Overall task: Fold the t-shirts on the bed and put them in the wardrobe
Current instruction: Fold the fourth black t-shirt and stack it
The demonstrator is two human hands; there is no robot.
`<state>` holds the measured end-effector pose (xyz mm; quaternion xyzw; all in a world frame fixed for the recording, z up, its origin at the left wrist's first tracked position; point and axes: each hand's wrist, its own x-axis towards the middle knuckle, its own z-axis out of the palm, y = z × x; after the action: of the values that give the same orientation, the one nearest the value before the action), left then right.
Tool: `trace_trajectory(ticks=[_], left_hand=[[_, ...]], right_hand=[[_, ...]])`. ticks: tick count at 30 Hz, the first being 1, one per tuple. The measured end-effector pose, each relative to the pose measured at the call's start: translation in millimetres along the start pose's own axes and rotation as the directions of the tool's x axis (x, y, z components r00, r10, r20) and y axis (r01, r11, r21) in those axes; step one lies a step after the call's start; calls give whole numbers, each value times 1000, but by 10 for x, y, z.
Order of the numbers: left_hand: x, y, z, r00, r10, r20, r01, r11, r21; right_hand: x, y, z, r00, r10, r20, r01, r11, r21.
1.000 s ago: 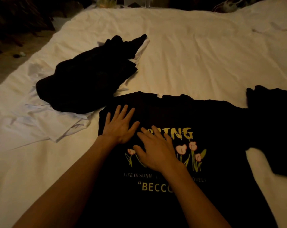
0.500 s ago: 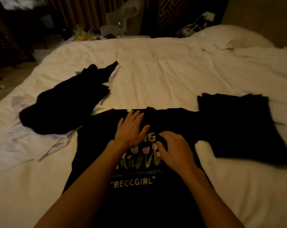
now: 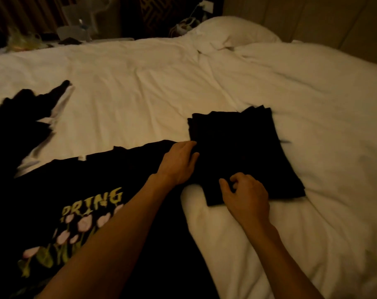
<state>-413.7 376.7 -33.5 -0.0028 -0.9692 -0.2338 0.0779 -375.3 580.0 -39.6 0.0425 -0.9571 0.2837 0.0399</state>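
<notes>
Printed black t-shirt [image 3: 92, 182] lay spread flat, face up, at near left of the bed [image 3: 205, 83]. Folded black stack [image 3: 243, 147] sat just to its right, touching its shoulder edge. Heap of unfolded garments [image 3: 21, 126], black over white, lay at far left. Left hand [image 3: 179, 162] rested where the t-shirt met the stack's left edge, fingers [image 3: 192, 152] fairly straight and close together. Right hand [image 3: 246, 195] sat on the stack's near-left corner, fingers [image 3: 237, 179] curled, thumb apart; whether they pinched cloth could not be told. Judgement: cotton is light, limp and non-slippery, and the layers will slide apart or sag if lifted by one corner; support the stack from beneath at both side edges. No containers in view; the wardrobe was not visible. Pillow [image 3: 230, 31] at far right.
</notes>
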Motion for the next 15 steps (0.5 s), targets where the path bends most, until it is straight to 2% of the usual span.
trace_trajectory(ticks=[6, 11, 15], left_hand=[[567, 169, 249, 995, 98, -2, -98, 995, -19], [785, 221, 391, 994, 50, 100, -61, 993, 104], [841, 246, 403, 995, 23, 96, -26, 999, 29]], right_hand=[[215, 22, 85, 993, 93, 77, -88, 994, -70], [315, -13, 78, 985, 117, 127, -114, 993, -33], [343, -3, 103, 984, 120, 129, -127, 991, 47]])
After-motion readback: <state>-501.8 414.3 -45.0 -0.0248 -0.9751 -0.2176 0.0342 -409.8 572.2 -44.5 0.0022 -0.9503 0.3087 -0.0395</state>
